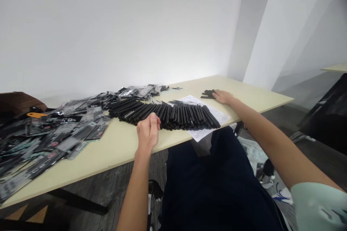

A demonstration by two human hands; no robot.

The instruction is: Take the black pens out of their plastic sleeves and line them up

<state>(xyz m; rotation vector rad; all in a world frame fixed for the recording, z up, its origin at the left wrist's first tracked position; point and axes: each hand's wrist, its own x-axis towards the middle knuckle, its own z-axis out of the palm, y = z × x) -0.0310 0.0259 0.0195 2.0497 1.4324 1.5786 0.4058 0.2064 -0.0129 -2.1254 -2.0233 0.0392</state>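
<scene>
A long row of black pens (179, 114) lies side by side on the table, directly in front of me. My left hand (148, 131) is closed at the near edge of this row, thumb pressed against curled fingers; whatever it may hold is hidden. Farther right, a small group of black pens (208, 94) lies apart from the row. My right hand (222, 96) reaches over to it, its fingers stretched out and touching the pen ends. Thin black refill-like sticks (182, 102) lie behind the row.
A large heap of clear and black plastic pen packets (67, 126) covers the table's left side. An orange-handled tool (37, 115) lies on it beside a brown bag (18, 103). Written paper (200, 135) sits under the row, overhanging the pale table's (119, 151) front edge. A wall stands behind.
</scene>
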